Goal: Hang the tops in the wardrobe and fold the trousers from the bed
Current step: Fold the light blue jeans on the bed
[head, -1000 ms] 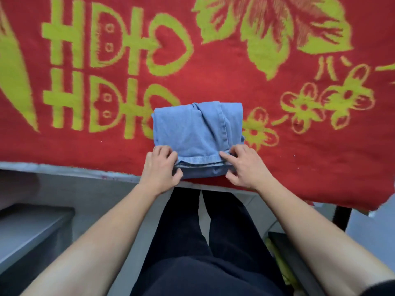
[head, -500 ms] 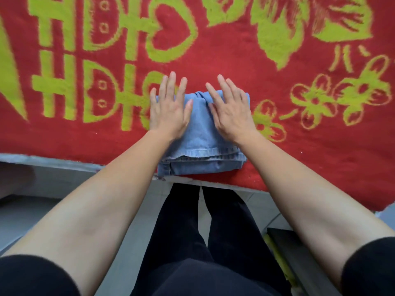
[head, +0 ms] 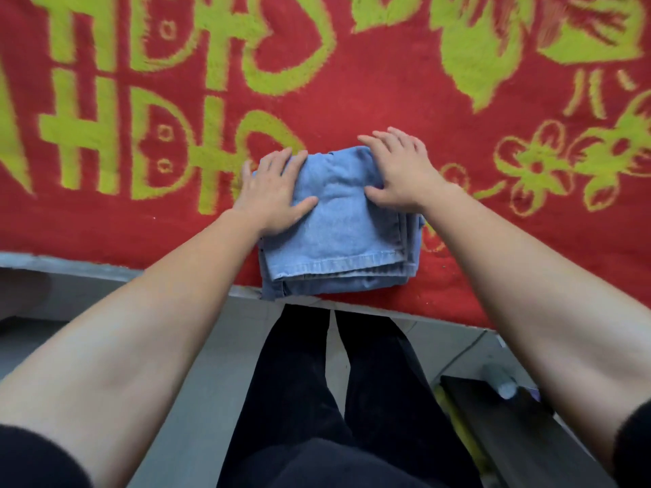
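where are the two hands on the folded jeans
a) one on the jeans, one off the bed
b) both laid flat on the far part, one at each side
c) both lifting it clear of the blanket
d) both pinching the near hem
b: the left hand and the right hand lie with straight fingers on the far part of the folded jeans, which rest on the red blanket.

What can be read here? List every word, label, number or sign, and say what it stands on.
"囍": large yellow-green character woven into the red blanket, lying sideways, stylised with hearts, partly cut off by the frame edge.
The folded jeans show no label or print.
Nothing else in view can be read.
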A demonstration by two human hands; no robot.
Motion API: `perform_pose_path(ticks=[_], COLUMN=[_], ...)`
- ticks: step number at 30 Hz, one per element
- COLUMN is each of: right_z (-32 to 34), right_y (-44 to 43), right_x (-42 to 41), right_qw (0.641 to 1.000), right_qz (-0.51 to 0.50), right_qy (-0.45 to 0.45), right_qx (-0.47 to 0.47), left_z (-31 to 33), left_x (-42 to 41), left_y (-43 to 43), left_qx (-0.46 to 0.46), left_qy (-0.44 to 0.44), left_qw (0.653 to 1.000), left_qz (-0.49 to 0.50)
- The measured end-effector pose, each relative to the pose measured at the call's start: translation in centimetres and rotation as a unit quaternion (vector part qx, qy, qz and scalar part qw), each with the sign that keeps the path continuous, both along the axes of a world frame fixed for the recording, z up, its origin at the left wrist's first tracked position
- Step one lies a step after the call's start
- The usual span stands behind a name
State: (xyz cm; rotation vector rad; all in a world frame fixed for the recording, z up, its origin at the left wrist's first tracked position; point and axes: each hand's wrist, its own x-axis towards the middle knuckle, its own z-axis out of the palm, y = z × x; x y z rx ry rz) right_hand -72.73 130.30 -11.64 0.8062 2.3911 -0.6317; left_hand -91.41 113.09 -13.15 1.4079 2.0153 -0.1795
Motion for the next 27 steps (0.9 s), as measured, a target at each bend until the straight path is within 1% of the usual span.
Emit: perform_pose_path(ticks=[2, 5, 6, 9, 12, 16, 19, 23, 25, 27], right_z=[0.4, 0.0, -0.1, 0.1, 0.6, 2.9, 6.6, 14.0, 18.7, 24.1], right_y=[1.7, 3.1, 3.3, 3.1, 2.1, -0.2, -1.6, -1.5, -1.2, -1.0], right_x=[-2.1, -4.4, -4.8, -5.4, -5.2, -4.3, -4.3, -6.5, -8.2, -10.1], right_qw=[0.997, 0.989, 0.988, 0.984, 0.979, 0.977, 0.984, 0.992, 0.991, 0.984], right_qz=[0.044, 0.086, 0.086, 0.044, 0.046, 0.037, 0.046, 0.062, 0.067, 0.079], right_qy=[-0.042, -0.109, -0.121, -0.144, -0.168, -0.19, -0.167, -0.087, -0.035, 0.029], right_qx=[-0.046, -0.043, -0.049, -0.094, -0.105, -0.093, -0.044, 0.063, 0.106, 0.155], left_z=[0.3, 0.3, 0.2, 0.2, 0.8, 2.8, 5.8, 12.6, 17.3, 22.9], left_x=[-1.8, -3.0, -3.0, -2.4, -1.6, -0.1, 0.4, -1.5, -3.4, -5.6], left_y=[2.7, 6.1, 6.8, 7.4, 6.5, 3.9, 2.0, 1.5, 1.8, 2.2], left_qx=[-0.043, -0.106, -0.119, -0.164, -0.173, -0.143, -0.09, 0.003, 0.056, 0.134], left_qy=[-0.039, -0.043, -0.05, -0.086, -0.076, -0.033, -0.007, 0.067, 0.122, 0.164], left_qw=[0.998, 0.992, 0.99, 0.982, 0.981, 0.988, 0.996, 0.997, 0.99, 0.975], left_qz=[-0.015, -0.047, -0.05, -0.036, -0.035, -0.049, -0.007, 0.033, 0.045, 0.063])
